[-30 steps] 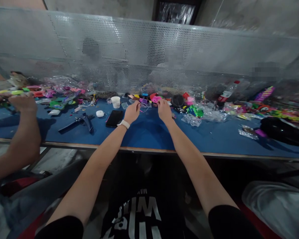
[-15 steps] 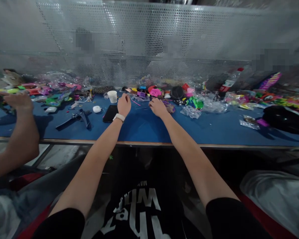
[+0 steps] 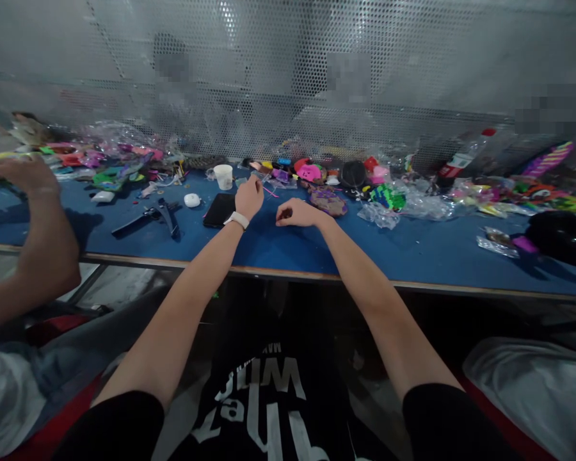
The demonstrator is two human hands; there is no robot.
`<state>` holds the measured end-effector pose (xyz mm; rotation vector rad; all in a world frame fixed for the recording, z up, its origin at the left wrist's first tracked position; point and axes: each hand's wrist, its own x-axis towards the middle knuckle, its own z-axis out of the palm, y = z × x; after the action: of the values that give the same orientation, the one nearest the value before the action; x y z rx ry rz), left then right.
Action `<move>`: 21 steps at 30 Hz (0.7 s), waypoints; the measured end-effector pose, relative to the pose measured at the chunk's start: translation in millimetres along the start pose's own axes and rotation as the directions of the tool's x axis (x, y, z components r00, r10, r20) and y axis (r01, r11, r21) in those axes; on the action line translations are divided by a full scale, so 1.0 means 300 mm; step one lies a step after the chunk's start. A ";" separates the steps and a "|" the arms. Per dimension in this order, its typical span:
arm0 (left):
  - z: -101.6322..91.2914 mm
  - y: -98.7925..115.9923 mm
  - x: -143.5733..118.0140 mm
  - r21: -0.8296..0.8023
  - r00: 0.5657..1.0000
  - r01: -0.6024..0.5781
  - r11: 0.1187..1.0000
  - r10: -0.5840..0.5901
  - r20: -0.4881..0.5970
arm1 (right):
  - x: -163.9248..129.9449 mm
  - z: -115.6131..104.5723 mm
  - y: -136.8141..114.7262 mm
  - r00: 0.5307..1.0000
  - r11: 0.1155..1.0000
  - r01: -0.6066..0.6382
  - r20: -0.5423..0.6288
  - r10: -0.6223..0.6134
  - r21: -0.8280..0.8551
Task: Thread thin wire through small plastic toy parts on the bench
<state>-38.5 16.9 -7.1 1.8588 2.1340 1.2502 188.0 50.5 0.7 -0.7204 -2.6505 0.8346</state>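
Nearest my remote view, a black shirt [image 3: 259,390] with white lettering; from its sleeves two bare forearms run out over the front edge of the blue table [image 3: 288,256]. Right hand [image 3: 297,212] is low over the table, palm down, fingers curled in toward the thumb; I cannot tell whether anything is pinched there. Brown-and-purple piece [image 3: 329,200] lies flat on the table just behind that wrist. Left hand [image 3: 250,195], with a white wristband [image 3: 237,220], is a little farther out, fingertips drawn together; too small for me to tell if they grip something. Thin pink strip [image 3: 269,191] shows just to the right of those fingertips. Black phone [image 3: 218,210] lies flat just left of the left hand, partly hidden by it. Farther left I log a dark-handled tool [image 3: 154,218] with its arms spread, and a small white case [image 3: 192,200] between tool and phone. At far left a co-worker's hand [image 3: 33,174] is raised over the table; what it handles is unclear to me. Behind the hands: white cup [image 3: 223,177] upright, pink piece [image 3: 308,171] with dark marks, green sequined piece [image 3: 388,197] beside clear wrapping [image 3: 425,205]. To the right, a red-capped bottle [image 3: 461,163] leans. Farthest, perforated metal screen [image 3: 269,83] stands along the back, with blurred reflections.
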 end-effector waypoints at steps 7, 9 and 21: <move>0.023 -0.023 0.011 -0.001 1.000 -0.026 1.000 0.026 0.015 | -0.018 -0.025 -0.066 0.979 0.986 -0.011 0.203 -0.024 0.166; 0.024 -0.021 0.009 0.012 1.000 -0.024 1.000 0.024 0.019 | -0.022 -0.038 -0.066 0.964 0.990 -0.025 0.265 -0.014 0.141; 0.005 -0.014 0.006 -0.040 0.998 -0.058 0.998 0.059 0.036 | 0.004 0.019 -0.061 1.000 0.999 -0.024 0.005 0.024 0.030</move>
<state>-41.8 19.4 -9.9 1.9267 2.0359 1.2480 178.0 35.4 7.3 -0.7451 -2.6325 0.8814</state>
